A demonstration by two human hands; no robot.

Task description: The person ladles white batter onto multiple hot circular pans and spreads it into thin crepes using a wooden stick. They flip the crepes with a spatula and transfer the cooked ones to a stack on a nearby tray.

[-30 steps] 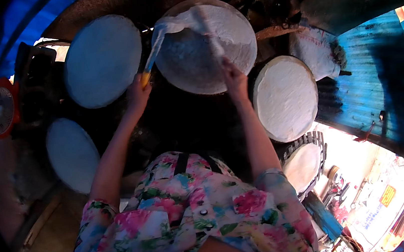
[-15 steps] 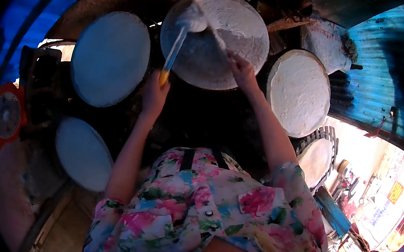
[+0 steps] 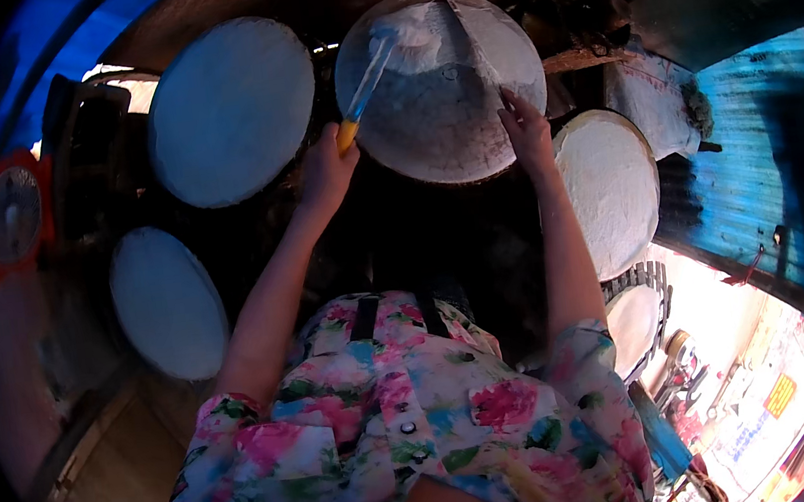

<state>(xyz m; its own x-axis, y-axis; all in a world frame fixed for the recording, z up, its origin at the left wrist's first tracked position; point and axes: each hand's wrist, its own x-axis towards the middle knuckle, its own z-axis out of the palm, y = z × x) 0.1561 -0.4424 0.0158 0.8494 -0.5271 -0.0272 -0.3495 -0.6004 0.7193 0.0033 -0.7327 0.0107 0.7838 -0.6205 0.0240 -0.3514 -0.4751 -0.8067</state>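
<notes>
While the left hand (image 3: 327, 172) curls tight around a ladle (image 3: 368, 89) by its yellow handle (image 3: 348, 134), the right hand (image 3: 530, 135) pinches a thin stick (image 3: 471, 37). Just past both hands sits the big round plate (image 3: 429, 142), with white paste (image 3: 417, 43) on its far part. White rounds sit left of the left hand (image 3: 232, 111) and right of the right hand (image 3: 613, 190); the right arm (image 3: 560, 232) hides an edge. Far left is a red fan (image 3: 13, 213). Far right, nearer the body, blue writing (image 3: 749, 439) and an orange label (image 3: 780, 392) look too small to read.
</notes>
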